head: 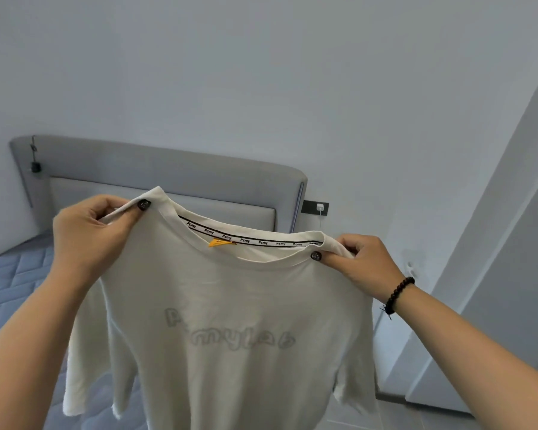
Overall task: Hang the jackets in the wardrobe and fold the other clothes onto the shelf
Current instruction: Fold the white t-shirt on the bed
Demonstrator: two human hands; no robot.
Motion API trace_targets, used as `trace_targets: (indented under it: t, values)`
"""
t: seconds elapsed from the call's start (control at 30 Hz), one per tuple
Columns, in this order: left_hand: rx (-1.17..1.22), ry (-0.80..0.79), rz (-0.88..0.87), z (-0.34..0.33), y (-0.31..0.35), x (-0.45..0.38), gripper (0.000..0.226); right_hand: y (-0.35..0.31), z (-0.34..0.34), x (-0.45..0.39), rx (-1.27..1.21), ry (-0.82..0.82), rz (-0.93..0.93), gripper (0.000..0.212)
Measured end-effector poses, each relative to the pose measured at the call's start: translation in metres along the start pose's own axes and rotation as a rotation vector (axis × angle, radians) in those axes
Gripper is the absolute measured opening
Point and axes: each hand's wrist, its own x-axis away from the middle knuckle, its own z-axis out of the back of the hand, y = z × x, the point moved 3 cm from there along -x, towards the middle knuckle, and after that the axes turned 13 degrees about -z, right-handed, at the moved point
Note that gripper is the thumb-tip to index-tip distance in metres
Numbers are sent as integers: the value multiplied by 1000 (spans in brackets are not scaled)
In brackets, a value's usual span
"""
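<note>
Pale grey walls (pixel 261 72) fill most of the view, with a padded grey headboard (pixel 156 169) at the far side and a blue quilted mattress (pixel 16 283) stretching along the left beneath it; a small wall socket with a white plug (pixel 319 207) sits just right of the headboard. We hold a white T-shirt (pixel 230 336) up in the air in front of us, above the mattress and touching nothing below that we can see. Our left hand (pixel 90 234) pinches the left shoulder seam, thumb on the near face of the cloth, fingers curled behind. Our right hand (pixel 364 262) pinches the right shoulder the same way; a dark bead bracelet (pixel 396 294) circles that wrist. Both grips are narrow and closed on fabric. The collar runs between the two hands, tilted, with the left shoulder higher and farther than the right. The long axis of the shirt drops straight down from the grips, hem out of frame at the bottom, sleeves hanging loose on either side. It is a shirt, not a jacket, so we judge it bound for folding. The mattress lies below and to the left, nearer the left hand, and looks the likely place to lay it flat. No wardrobe or shelf is in view.
</note>
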Motion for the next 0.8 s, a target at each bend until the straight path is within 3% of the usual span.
trace_targets:
  t: [0.23,0.43,0.73,0.8]
  values:
    - [-99,-61,82,34,-58,12,12,5,-77,-31,60,-161,6,40]
    - [-223,-79,264,29,-153,33,12,42,-175,-86,97,-305,-24,43]
    - [-347,-225,481,-60,-351,36,6,143,-347,-235,149,-461,-139,44]
    - [-388,-274,496,-91,-400,24,14,167,-383,-277,183,-465,-163,44]
